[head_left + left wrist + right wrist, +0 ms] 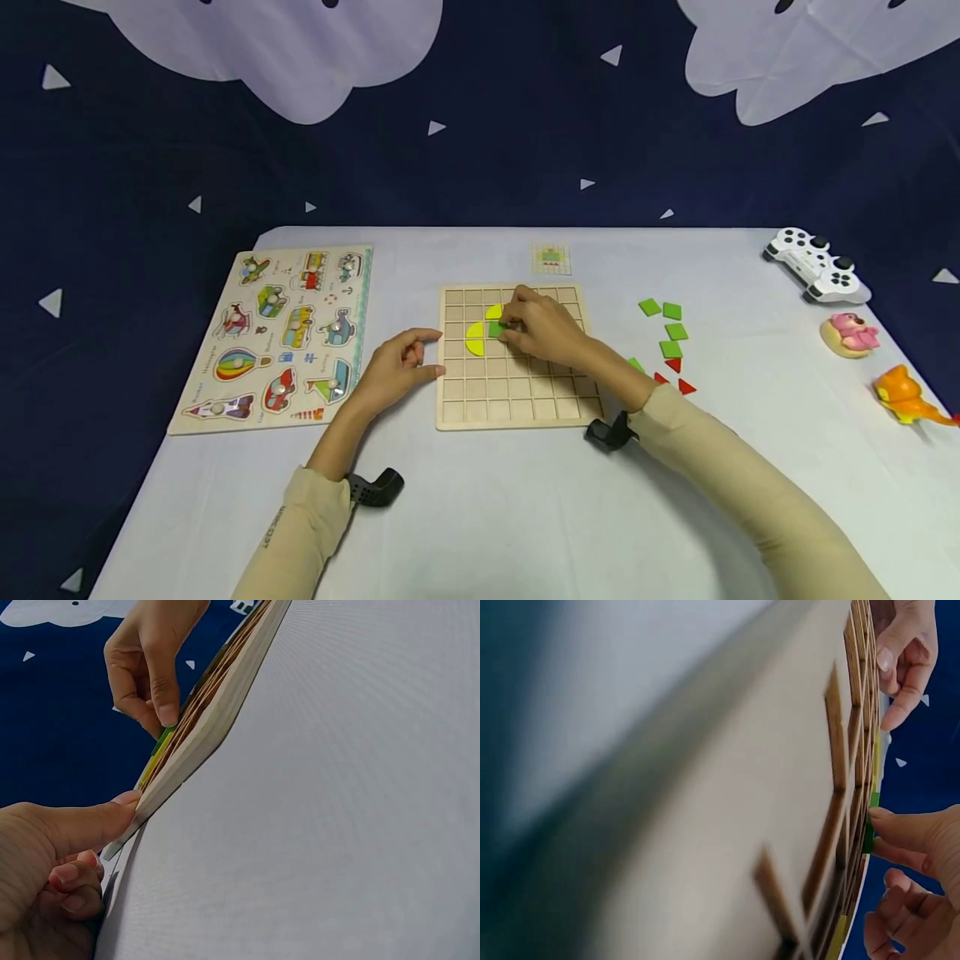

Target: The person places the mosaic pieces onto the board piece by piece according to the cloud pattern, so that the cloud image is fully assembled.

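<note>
A wooden grid board [517, 412] lies on the white table. On it are a yellow half-round piece [475, 339] and another yellow piece [493, 312], partly covered by my right hand [546, 325]. Thumb and fingertip of that hand pinch a green square tile [868, 838] at the grid, right beside the yellow pieces. My left hand [397, 367] touches the board's left edge with thumb and index finger stretched out, its other fingers curled in. In the left wrist view the left thumb [90, 825] rests on the board's rim.
Right of the board lie several loose green squares [671, 350] and red triangles [687, 387]. Behind it is a small pattern card [551, 259]. A picture puzzle board [285, 333] lies left. A white game controller [816, 267], pink toy [851, 335] and orange toy [905, 396] sit far right.
</note>
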### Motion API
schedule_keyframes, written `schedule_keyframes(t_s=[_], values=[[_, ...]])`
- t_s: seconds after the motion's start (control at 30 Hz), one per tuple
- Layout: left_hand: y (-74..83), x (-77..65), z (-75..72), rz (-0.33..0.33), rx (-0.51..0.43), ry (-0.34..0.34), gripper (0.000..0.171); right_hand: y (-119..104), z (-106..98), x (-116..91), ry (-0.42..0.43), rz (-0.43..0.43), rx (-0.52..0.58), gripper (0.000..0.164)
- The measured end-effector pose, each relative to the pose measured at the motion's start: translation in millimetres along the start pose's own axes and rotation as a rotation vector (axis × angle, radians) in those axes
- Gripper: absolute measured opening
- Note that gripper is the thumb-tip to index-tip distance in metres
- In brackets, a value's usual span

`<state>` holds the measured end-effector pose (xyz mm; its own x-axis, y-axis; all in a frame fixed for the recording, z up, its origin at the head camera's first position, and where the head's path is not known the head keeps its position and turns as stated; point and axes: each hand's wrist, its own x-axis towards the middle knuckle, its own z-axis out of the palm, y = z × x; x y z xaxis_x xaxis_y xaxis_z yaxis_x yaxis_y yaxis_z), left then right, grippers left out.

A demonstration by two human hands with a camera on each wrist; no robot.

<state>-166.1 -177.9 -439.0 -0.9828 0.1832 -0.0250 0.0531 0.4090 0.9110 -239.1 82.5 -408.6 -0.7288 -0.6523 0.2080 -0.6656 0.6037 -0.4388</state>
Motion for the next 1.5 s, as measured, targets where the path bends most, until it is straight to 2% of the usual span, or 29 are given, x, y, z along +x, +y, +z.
schedule_keyframes(t_s=[0.23, 0.37, 0.5, 0.63, 0.83, 1.0, 1.27, 1.5], values=[[1.6, -0.1, 0.7, 0.001, -0.002, 0.002, 0.05, -2.0, -3.6, 5.8, -0.071, 0.022, -0.001, 0.011], [1.3, 0.0, 1.4, -0.002, 0.0, 0.005, 0.05, -1.9, -5.7, 8.4, -0.113, 0.051, -0.027, 0.012], [1.3, -0.1, 1.0, 0.0, 0.004, 0.005, 0.05, -3.2, -6.9, 9.7, -0.12, 0.066, -0.043, 0.014], [0.3, -0.3, 0.8, 0.003, 0.005, 0.007, 0.05, -5.1, -6.3, 8.6, -0.096, 0.074, -0.075, 0.02], [-2.4, -0.8, 0.8, 0.014, 0.006, 0.007, 0.051, -0.6, -15.7, -0.9, 0.004, 0.106, -0.054, 0.032], [-1.4, -1.9, -0.4, 0.0, 0.015, 0.01, 0.052, 20.2, -38.7, -16.3, 0.048, 0.188, -0.047, 0.03], [1.4, -2.4, -2.1, 0.0, 0.004, 0.005, 0.051, 71.7, -72.1, -54.5, 0.012, 0.331, -0.157, 0.031], [0.9, -2.0, -0.5, -0.002, -0.01, -0.004, 0.051, 97.8, -96.8, -88.2, -0.004, 0.4, -0.191, 0.034]])
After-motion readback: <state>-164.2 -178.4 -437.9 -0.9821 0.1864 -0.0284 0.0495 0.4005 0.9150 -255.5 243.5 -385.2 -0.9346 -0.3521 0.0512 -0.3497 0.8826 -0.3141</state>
